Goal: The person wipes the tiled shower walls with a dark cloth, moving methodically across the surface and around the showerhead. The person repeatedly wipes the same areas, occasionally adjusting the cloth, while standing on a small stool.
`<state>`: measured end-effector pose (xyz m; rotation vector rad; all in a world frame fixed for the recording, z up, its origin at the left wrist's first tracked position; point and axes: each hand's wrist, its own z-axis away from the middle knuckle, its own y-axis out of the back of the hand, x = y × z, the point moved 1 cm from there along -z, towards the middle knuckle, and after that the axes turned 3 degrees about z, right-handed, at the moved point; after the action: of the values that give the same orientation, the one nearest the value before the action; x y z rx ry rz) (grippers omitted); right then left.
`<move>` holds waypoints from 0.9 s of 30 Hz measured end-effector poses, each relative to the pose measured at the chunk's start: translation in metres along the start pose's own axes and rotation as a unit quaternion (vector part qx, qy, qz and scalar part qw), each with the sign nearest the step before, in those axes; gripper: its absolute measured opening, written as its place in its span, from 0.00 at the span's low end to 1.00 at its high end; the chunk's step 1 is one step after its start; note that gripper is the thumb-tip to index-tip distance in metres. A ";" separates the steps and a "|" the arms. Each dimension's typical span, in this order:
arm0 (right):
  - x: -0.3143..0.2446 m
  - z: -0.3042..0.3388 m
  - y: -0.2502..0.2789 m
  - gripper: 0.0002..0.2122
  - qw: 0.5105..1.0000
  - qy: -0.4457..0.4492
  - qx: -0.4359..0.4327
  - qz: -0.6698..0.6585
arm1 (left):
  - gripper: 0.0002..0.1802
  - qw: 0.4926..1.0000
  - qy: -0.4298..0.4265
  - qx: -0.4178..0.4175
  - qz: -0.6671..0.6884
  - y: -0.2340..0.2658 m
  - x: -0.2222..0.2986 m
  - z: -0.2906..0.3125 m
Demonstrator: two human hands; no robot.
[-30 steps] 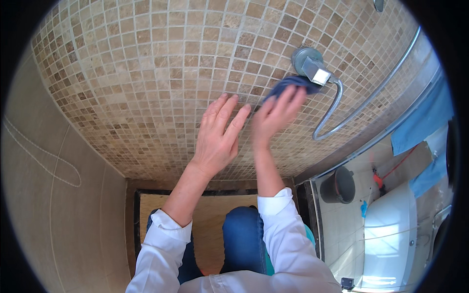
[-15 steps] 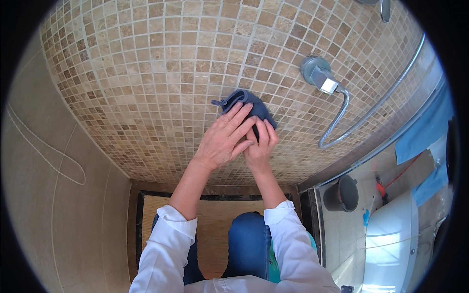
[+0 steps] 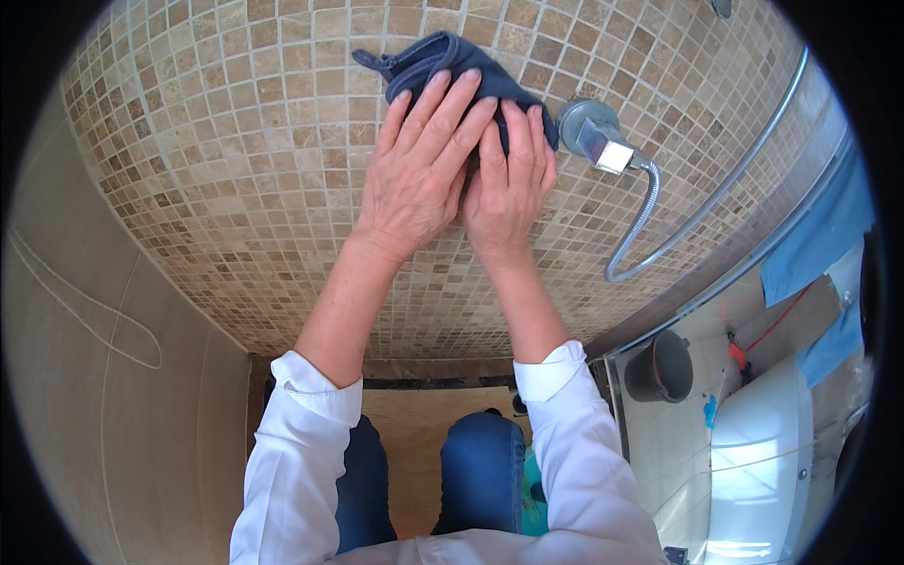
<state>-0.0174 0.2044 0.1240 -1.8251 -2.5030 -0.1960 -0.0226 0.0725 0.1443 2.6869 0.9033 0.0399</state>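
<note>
A dark blue cloth [image 3: 421, 64] with a bound edge and a small loop lies pressed against the mosaic-tiled wall [image 3: 282, 179]. Over its lower left part my left hand [image 3: 414, 169] rests flat, fingers stretched and a little apart. Close beside it, my right hand [image 3: 510, 184] has its fingers together and bent over the cloth's lower right part. The palms hide some of the cloth. Just right of the cloth's lower right end is a chrome wall fitting [image 3: 595, 132], from which a metal shower hose [image 3: 650, 202] hangs in a loop.
A plain tiled side wall [image 3: 66, 405] with a hanging white cord [image 3: 94, 315] stands on the left. Below, a wooden board [image 3: 411, 471] lies between my knees. Beyond the glass edge at right are a dark bucket [image 3: 645, 372], a white tub [image 3: 763, 452] and blue sheeting [image 3: 819, 245].
Both hands have moved up the wall with the cloth, ending closer to the chrome fitting. The left fingers are now more spread, and the forearms reach farther up.
</note>
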 end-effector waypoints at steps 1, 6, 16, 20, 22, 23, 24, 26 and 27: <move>0.003 0.010 -0.001 0.17 1.000 0.001 0.000 0.002 | 0.29 1.000 -0.007 0.006 -0.003 -0.003 -0.002 -0.003; -0.002 0.101 0.010 0.18 0.998 -0.018 -0.061 0.006 | 0.30 0.998 0.035 -0.048 -0.009 -0.034 0.020 0.083; -0.015 0.110 0.057 0.23 0.978 -0.110 -0.176 0.007 | 0.33 0.993 0.078 -0.085 0.037 -0.030 0.056 0.110; -0.018 0.122 0.064 0.23 0.964 -0.208 -0.148 -0.069 | 0.31 0.970 0.143 -0.108 0.166 -0.031 0.062 0.116; -0.019 0.138 0.052 0.27 0.971 -0.199 -0.110 -0.068 | 0.32 0.953 0.169 -0.117 0.221 -0.030 0.064 0.121; -0.021 0.145 0.047 0.28 0.973 -0.198 -0.099 -0.060 | 0.33 0.941 0.195 -0.121 0.249 -0.029 0.067 0.123; -0.025 0.149 0.040 0.28 0.975 -0.198 -0.087 -0.055 | 0.33 0.943 0.195 -0.118 0.242 -0.027 0.066 0.123; -0.022 0.157 0.033 0.28 0.975 -0.213 -0.068 -0.018 | 0.36 0.934 0.205 -0.148 0.253 -0.030 0.070 0.123; -0.029 0.160 0.027 0.28 0.973 -0.223 -0.062 -0.017 | 0.33 0.950 0.174 -0.148 0.215 -0.024 0.069 0.124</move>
<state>0.0246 0.2054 -0.0354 -2.0710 -2.8724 0.0707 0.0336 0.0972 0.0145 2.5692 0.3375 0.7039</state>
